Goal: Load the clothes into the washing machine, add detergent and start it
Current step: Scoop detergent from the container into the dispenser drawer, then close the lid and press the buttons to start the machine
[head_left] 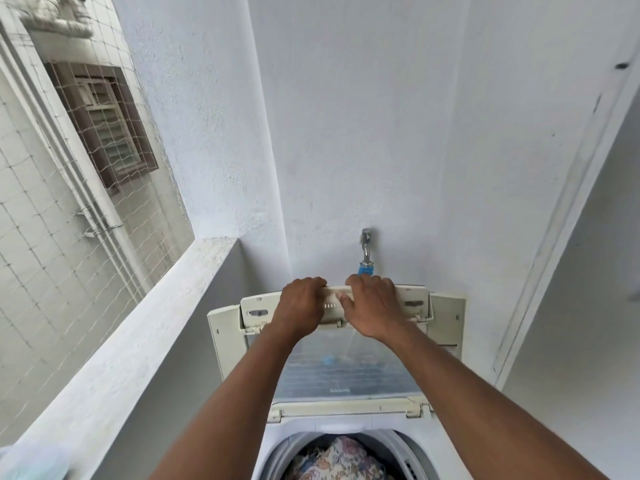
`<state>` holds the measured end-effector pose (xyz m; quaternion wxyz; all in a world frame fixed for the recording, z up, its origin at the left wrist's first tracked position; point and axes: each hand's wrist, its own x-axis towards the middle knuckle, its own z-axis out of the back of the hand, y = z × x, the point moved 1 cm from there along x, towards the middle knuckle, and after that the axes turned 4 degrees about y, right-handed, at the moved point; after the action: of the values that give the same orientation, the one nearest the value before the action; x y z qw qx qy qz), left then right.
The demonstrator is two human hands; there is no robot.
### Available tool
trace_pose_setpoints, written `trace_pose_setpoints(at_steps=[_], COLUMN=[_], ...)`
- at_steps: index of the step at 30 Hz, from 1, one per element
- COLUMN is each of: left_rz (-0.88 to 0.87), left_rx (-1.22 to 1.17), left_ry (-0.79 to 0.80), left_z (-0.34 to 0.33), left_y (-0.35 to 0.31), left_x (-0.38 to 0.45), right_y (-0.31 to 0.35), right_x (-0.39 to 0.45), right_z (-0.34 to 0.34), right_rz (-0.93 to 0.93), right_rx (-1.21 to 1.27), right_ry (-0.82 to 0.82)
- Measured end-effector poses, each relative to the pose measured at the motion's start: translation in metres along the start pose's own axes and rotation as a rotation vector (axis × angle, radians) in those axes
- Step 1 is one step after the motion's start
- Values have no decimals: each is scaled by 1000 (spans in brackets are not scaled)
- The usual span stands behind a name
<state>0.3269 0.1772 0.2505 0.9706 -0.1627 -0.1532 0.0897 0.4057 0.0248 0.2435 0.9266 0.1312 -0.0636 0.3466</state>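
A white top-loading washing machine (446,341) stands against the wall with its folding lid (412,303) raised upright. My left hand (299,306) and my right hand (372,306) both grip the lid's top edge, side by side. The lid's clear panel (346,372) sits below my hands. In the drum (277,455) at the bottom lies floral-patterned clothing (336,459) with some dark fabric. No detergent is in view.
A tap with a blue hose connector (365,256) sticks out of the wall just behind the lid. A white ledge (138,334) runs along the left, with netting (69,237) beyond it. A door frame (554,237) is on the right.
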Motion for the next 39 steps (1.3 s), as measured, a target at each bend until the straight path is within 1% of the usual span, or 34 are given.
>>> trace_pose_setpoints(at_steps=[3,6,11,19,25,33,39], left_rz=[15,7,3,25,6,-42,-53], left_rx=[-24,-21,-27,-51,-66,-65,-91], left_ry=[22,37,131,219,234,334,349], left_z=[3,2,5,17,25,30,25], left_y=[-1,2,6,-2,-12,-23,-29], left_x=[2,2,-1,-15,-45,-87,-127], right_y=[2,1,1,7,17,26,35], right_x=[-1,-2,-7,-31,-62,-111,-150], right_z=[4,9,13,22,30,40,42], right_rz=[5,27,55,77,82,163,263], right_rx=[-37,-64,-49,-80,-70,-47,41], right_ry=[-3,33,98,131,156,174,288])
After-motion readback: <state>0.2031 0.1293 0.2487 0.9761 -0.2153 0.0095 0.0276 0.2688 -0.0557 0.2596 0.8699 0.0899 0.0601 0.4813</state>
